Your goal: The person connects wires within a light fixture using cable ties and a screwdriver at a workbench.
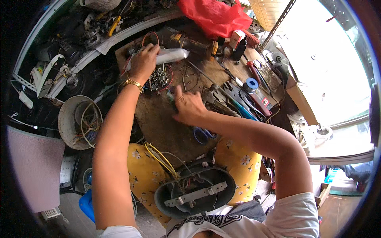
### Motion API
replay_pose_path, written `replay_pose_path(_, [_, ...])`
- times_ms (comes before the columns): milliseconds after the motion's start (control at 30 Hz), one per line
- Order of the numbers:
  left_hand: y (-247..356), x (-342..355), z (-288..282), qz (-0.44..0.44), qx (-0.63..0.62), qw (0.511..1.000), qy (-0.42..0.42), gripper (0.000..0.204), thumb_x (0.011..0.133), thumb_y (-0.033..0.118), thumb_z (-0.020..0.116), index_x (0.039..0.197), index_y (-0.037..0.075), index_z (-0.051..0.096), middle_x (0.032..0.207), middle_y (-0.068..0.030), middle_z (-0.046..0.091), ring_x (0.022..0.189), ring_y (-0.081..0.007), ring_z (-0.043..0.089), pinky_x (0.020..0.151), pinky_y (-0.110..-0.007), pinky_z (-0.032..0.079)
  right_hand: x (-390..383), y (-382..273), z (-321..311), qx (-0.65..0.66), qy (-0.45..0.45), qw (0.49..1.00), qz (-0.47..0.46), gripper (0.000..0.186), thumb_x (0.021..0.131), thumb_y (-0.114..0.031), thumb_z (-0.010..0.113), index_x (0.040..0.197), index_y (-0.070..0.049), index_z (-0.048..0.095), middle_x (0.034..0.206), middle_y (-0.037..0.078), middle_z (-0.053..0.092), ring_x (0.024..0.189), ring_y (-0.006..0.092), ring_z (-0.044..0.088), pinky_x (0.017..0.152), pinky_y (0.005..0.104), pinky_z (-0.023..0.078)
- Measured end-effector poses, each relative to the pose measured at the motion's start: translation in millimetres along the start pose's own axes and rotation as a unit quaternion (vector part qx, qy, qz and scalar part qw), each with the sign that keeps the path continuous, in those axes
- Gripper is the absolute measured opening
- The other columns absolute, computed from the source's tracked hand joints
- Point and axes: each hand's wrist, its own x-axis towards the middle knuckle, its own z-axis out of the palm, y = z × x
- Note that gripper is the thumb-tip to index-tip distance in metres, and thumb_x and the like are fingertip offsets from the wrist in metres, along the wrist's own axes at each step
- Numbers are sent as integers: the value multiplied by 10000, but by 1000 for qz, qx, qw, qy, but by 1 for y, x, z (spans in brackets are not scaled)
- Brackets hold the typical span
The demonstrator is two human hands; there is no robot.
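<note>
Left hand (143,62) was at white packet (172,56), grip impossible to tell; right hand (191,107), fingers spread, was over worktop (156,125).

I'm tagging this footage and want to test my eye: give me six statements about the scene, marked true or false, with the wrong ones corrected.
1. The left hand is at a white bundle. True.
2. The right wrist wears a bracelet. False: the gold bracelet is on the left wrist.
3. A red plastic bag lies beyond both hands. True.
4. The bucket of wires stands right of the board. False: the pale bucket stands to the left of the wooden board.
5. A pale bar crosses an oval grey housing. True.
6. The right hand grips a spool. False: the blue spool is apart from the right hand.
</note>
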Motion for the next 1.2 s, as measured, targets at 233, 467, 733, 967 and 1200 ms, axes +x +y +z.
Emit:
replay_pose_path(233, [-24, -17, 10, -30, 78, 996, -41, 101, 910, 13, 578, 950, 94, 623, 971, -89, 613, 866, -348, 669, 718, -477, 546, 2, 3, 3, 1, -80, 991, -106, 748, 773, -334, 791, 1316, 3, 403, 955, 207, 714, 925, 385, 697, 806, 520, 521])
replay_pose_path(467, [-16, -11, 6, -207, -27, 962, -176, 655, 768, 531, 774, 1124, -2, 638, 1231, -204, 621, 1121, -382, 628, 940, -461, 523, 83, 88, -24, -7, 57, 995, 81, 168, 849, -133, 655, 903, 3, 737, 917, 231, 723, 893, 386, 722, 780, 466, 596])
replay_pose_path(733, [14, -25, 6, -243, 55, 941, -229, 1159, 642, 629, 853, 1415, -65, 341, 1464, -270, 381, 1344, -473, 439, 1057, -533, 457, 138, 95, -5, -65, 88, 993, 44, 174, 877, -119, 596, 931, -13, 723, 953, 227, 726, 903, 395, 722, 780, 479, 591])
replay_pose_path(967, [-6, -18, 5, -230, -42, 943, -236, 1074, 692, 623, 824, 1396, -45, 363, 1461, -266, 391, 1334, -447, 465, 1080, -502, 439, 138, 135, -61, 374, 124, 913, 105, 232, 857, -165, 735, 1019, 1, 729, 954, 147, 747, 834, 308, 733, 760, 444, 597])
replay_pose_path(1200, [-24, -5, 1, -242, -75, 930, -265, 977, 730, 587, 804, 1355, -69, 439, 1411, -271, 471, 1354, -397, 473, 1097, -448, 423, 118, 158, -100, 442, 75, 880, 158, 220, 932, -145, 646, 1091, -9, 714, 886, 64, 710, 697, 151, 666, 626, 281, 574])
